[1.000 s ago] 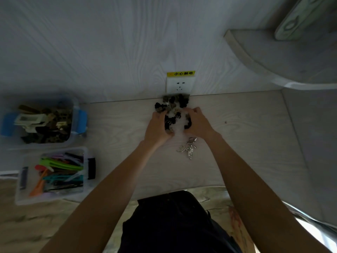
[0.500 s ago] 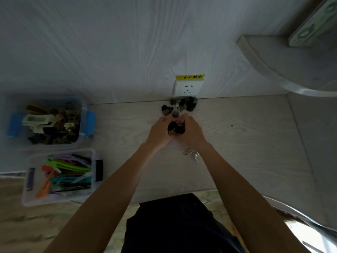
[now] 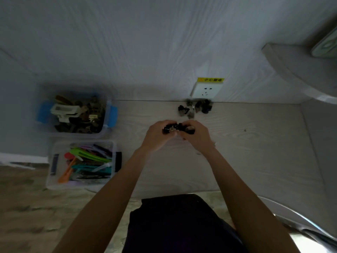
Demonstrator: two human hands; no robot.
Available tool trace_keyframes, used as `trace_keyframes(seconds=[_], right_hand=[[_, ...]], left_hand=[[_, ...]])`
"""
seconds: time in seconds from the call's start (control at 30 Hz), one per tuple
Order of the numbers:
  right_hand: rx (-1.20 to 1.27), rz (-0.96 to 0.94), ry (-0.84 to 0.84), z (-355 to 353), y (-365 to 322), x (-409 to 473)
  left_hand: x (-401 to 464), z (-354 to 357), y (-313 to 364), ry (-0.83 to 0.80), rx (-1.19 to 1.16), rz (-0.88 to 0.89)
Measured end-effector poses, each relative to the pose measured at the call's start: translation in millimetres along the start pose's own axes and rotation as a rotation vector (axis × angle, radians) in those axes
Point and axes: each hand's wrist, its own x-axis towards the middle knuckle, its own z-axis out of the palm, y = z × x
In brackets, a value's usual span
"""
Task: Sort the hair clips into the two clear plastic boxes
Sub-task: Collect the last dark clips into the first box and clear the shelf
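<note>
My left hand (image 3: 156,136) and right hand (image 3: 196,135) cup a bunch of dark clips (image 3: 177,127) together above the table (image 3: 246,152) — I'd keep them closed tight and swing left to the far box (image 3: 107,114), spilling none.

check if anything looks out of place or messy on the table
A few dark hair clips lie loose on the table right under the wall socket, outside both boxes. The left hand and right hand cup another bunch of small dark clips. The far box looks heaped; nothing looks spilled or broken.
</note>
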Motion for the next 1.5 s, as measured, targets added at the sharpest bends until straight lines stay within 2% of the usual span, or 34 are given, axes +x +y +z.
trace_keyframes(seconds=[0.1, 0.2, 0.37, 0.47, 0.57, 0.67, 0.8, 0.9, 1.0, 1.1, 1.17, 1.33, 1.4, 1.5], right_hand=[[0.058, -0.113, -0.023, 12, -37, -3], [0.109, -0.25, -0.116, 40, -86, -1], [0.256, -0.261, -0.295, 102, -156, 11], [0.212, -0.292, -0.293, 133, -178, 25], [-0.005, -0.384, -0.231, 153, -191, 42], [-0.268, -0.461, -0.189, 168, -203, 53], [-0.403, -0.54, -0.213, 183, -214, 63], [-0.486, -0.6, -0.258, 193, -222, 67], [-0.512, -0.664, -0.272, 196, -224, 63], [-0.442, -0.71, -0.226, 185, -214, 54], [-0.355, -0.716, -0.151, 169, -203, 41], [-0.289, -0.6, 0.048, 104, -142, -11], [-0.294, -0.496, 0.137, 74, -105, -29], [-0.324, -0.315, 0.22, 37, -49, -49]], left_hand=[[-18, -32, 0, 0.142, 0.0, 0.033], [-44, -81, -12, 0.3, -0.066, 0.044], [-79, -160, -50, 0.559, -0.026, -0.007], [-89, -196, -80, 0.545, 0.153, -0.061], [-91, -218, -108, 0.46, 0.415, -0.148], [-93, -230, -123, 0.384, 0.477, -0.163], [-94, -233, -124, 0.343, 0.553, -0.145], [-97, -235, -129, 0.381, 0.584, -0.15], [-101, -232, -126, 0.512, 0.537, -0.125], [-99, -222, -110, 0.675, 0.444, -0.025], [-95, -212, -98, 0.716, 0.355, 0.079], [-69, -162, -49, 0.608, 0.135, 0.305], [-58, -134, -29, 0.458, 0.081, 0.362], [-39, -92, -18, 0.235, 0.088, 0.357]])
